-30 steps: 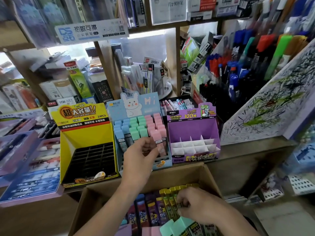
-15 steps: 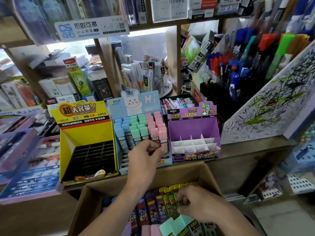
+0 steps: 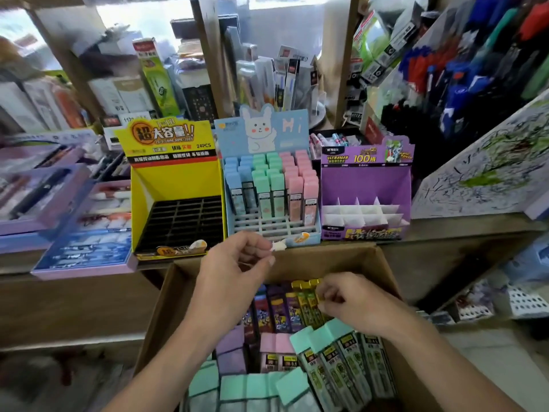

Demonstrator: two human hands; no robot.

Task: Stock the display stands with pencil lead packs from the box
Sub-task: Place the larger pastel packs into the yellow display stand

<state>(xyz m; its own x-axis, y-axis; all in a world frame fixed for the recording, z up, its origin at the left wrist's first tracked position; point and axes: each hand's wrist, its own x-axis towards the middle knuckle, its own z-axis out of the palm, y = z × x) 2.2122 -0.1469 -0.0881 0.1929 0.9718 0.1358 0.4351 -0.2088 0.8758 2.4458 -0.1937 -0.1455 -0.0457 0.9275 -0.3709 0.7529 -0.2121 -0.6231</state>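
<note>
A cardboard box (image 3: 361, 258) below me holds several lead packs: mint-capped (image 3: 329, 346), pink, purple and yellow-capped ones (image 3: 306, 295). On the shelf behind it stand three displays. The yellow stand (image 3: 178, 179) has an empty black grid. The blue bunny stand (image 3: 261, 135) is mostly filled with blue, green and pink packs (image 3: 297, 185). The purple stand (image 3: 367, 182) has empty white dividers. My left hand (image 3: 234, 266) hovers over the box's far edge, just below the blue stand, fingers loosely curled and holding nothing. My right hand (image 3: 353, 304) is inside the box, pinching the yellow-capped packs.
Purple and blue trays of pens (image 3: 83, 242) lie left of the yellow stand. A scribbled test board (image 3: 487, 162) and racks of markers (image 3: 463, 72) rise on the right. Boxed stationery crowds the shelves behind the stands.
My left hand let go of a pink pack in the blue stand and drew back toward the box. My right hand stayed on the yellow-capped packs.
</note>
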